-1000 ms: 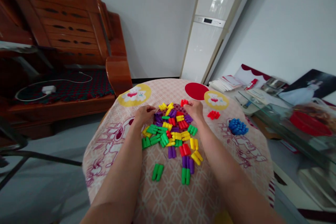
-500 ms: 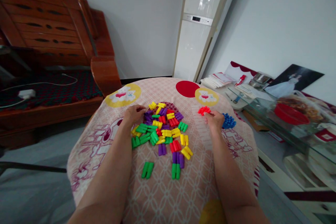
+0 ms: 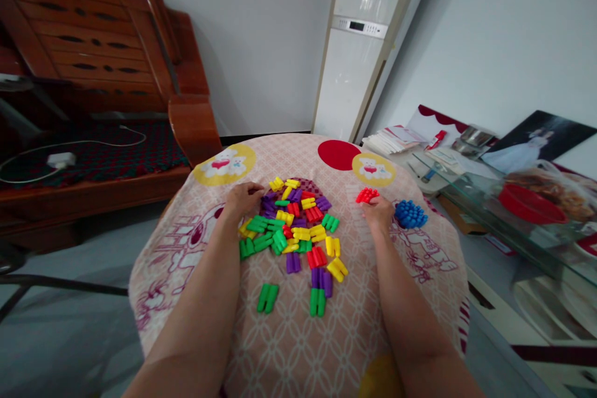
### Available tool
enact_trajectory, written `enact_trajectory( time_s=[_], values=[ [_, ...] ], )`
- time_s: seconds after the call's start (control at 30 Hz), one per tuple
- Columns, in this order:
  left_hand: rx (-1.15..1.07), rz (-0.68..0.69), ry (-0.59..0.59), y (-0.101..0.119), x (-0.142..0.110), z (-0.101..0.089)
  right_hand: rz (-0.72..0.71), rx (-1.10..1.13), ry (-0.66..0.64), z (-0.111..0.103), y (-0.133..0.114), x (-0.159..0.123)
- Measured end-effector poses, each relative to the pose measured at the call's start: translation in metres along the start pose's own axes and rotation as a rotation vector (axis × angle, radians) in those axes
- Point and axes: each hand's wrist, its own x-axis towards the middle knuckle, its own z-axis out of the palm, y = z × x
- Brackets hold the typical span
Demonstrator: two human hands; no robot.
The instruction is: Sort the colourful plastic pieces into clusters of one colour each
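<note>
A heap of small plastic blocks [image 3: 293, 224] in yellow, green, red and purple lies in the middle of a round table under a patterned cloth [image 3: 298, 348]. My left hand [image 3: 243, 198] rests curled at the heap's left edge, fingers touching the blocks; what it holds, if anything, is hidden. My right hand [image 3: 379, 210] is to the right of the heap, fingers closed at a small cluster of red blocks [image 3: 366, 195]. A cluster of blue blocks [image 3: 410, 214] sits just right of that hand.
A wooden bench [image 3: 102, 99] with a charger and cable stands at the left. A tall white air conditioner [image 3: 354, 43] is behind the table. At the right a glass table [image 3: 513, 199] carries papers, a red bowl and a framed picture.
My right hand left the top of the heap with red blocks and moved right to the red cluster beside the blue one. My left hand stayed at the heap's left edge.
</note>
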Motion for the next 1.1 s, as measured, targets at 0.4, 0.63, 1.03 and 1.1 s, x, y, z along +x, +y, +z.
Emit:
enact_trajectory(
  time_s=[0.4, 0.63, 1.03, 1.1],
  values=[
    [0.007, 0.017, -0.003, 0.000, 0.000, 0.001, -0.444, -0.124, -0.359, 0.003, -0.081, -0.061],
    [0.025, -0.009, 0.002, 0.001, 0.000, 0.001, -0.530, -0.159, -0.491, 0.022, -0.101, -0.078],
    [0.031, 0.000, 0.007, 0.004, -0.002, -0.001, -0.347, 0.302, -0.614, 0.003, -0.088, -0.062],
    [0.028, -0.003, 0.011, 0.004, -0.002, -0.002, -0.328, 0.349, -0.626, 0.000, -0.089, -0.061]
  ],
)
